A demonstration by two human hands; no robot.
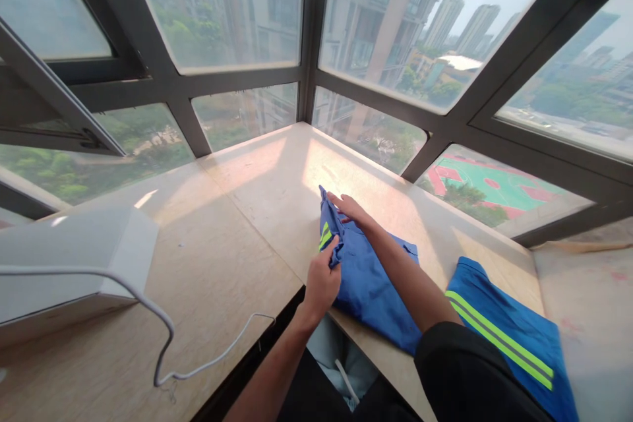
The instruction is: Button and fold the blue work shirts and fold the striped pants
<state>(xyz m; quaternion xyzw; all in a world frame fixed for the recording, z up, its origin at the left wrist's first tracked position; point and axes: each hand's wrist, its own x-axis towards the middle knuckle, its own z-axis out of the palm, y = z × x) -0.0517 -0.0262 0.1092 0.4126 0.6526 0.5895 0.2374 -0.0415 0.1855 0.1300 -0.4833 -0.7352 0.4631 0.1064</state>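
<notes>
A blue garment [368, 280] with yellow-green stripes lies on the pale wooden sill [257, 211] by the corner window. My left hand [322, 280] pinches a bunched fold of that garment at its left edge. My right hand [350, 208] lies flat with fingers stretched out on the garment's far end, pressing it to the sill. A second blue garment [514, 333] with two yellow-green stripes lies folded to the right, partly behind my black sleeve [475, 376].
A white box-shaped appliance [69, 264] sits at the left, and its white cable [163, 336] loops across the wood toward the sill's front edge. Glass panes in dark frames [309, 33] enclose the corner. Pale cloth [336, 356] shows below the edge.
</notes>
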